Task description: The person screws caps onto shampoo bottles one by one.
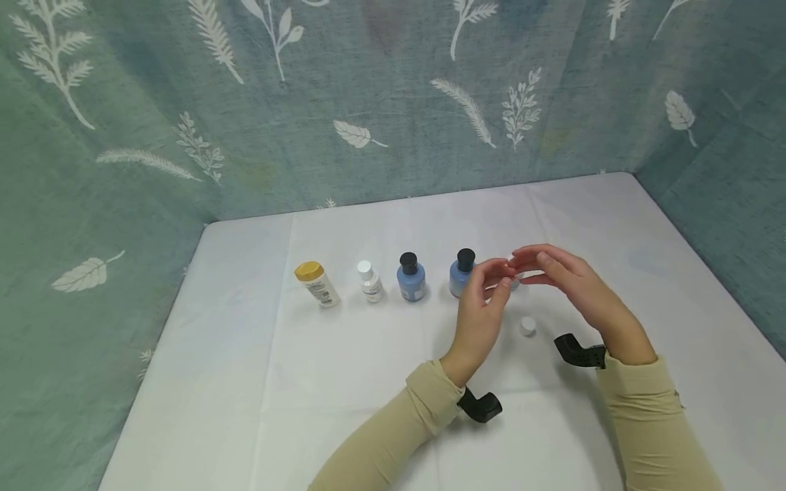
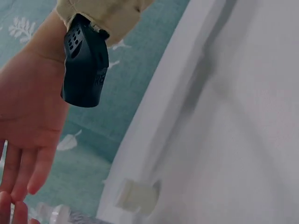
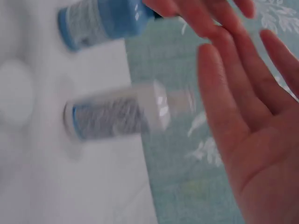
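My left hand (image 1: 479,314) and right hand (image 1: 561,273) are raised over the right part of the table, fingertips close together and palms facing inward. Fingers on both are loosely bent, with nothing held. Behind the fingertips stands a clear bottle (image 3: 112,114), mostly hidden in the head view; in the right wrist view it is upright with a bare neck and a printed label. A white cap (image 1: 528,326) lies on the table in front of it. Beside my left fingers is a blue bottle (image 1: 460,278) with a black cap.
Left along the row stand another blue bottle (image 1: 411,279) with a black cap, a small white bottle (image 1: 371,283), and a white bottle with a yellow cap (image 1: 319,285). The white-covered table (image 1: 344,375) meets a green leaf-patterned curtain (image 1: 393,102) behind and at the sides.
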A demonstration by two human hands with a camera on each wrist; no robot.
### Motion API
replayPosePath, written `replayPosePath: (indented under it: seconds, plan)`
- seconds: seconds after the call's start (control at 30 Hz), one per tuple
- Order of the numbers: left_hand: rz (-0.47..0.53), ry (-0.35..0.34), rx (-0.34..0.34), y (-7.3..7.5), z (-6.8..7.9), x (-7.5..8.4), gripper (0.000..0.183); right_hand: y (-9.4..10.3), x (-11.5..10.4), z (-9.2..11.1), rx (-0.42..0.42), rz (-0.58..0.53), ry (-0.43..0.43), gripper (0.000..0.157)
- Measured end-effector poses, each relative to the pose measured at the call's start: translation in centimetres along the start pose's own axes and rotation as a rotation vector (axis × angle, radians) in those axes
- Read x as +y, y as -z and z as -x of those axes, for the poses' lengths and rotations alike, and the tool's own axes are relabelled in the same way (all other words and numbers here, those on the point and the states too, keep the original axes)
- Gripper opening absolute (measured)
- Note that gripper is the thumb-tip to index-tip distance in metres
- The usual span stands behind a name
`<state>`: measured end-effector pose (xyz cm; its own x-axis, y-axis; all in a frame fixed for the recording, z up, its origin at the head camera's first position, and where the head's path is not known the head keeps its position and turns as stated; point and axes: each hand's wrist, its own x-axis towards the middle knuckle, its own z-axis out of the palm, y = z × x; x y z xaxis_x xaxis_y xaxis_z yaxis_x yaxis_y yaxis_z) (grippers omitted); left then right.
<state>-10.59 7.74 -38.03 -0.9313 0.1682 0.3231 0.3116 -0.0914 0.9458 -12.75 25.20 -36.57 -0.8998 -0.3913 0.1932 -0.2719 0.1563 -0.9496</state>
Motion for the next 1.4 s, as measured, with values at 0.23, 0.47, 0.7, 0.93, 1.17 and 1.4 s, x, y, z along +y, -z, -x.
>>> replayPosePath:
  seconds: [0.23, 0.47, 0.7, 0.93, 1.17, 1.4]
  plan:
    - [-0.007, 0.189, 0.03, -0.9, 0.5, -1.9, 0.032, 0.8, 0.5, 0.7, -0.102, 0.162, -0.218, 0.035]
    - [-0.033, 0.257, 0.049, -1.9, -0.2, -5.8, 0.046, 1.8, 1.4, 2.0, -0.196, 0.325, -0.339, 0.041]
    - [-0.098, 0.258, 0.014, -2.3, -2.3, -6.8, 0.048, 1.5, 2.8, 2.0, -0.275, 0.323, -0.435, 0.045]
    - [-0.114, 0.329, -0.005, -2.6, -4.1, -7.4, 0.048, 1.0, 3.5, 1.2, -0.312, 0.326, -0.501, 0.041]
    - [-0.134, 0.32, -0.024, -2.8, -4.2, -7.9, 0.036, 0.6, 3.4, 0.3, -0.35, 0.332, -0.524, 0.038]
    - [-0.088, 0.304, -0.005, -2.8, -4.3, -7.9, 0.034, 0.6, 3.5, -0.3, -0.382, 0.381, -0.51, 0.034]
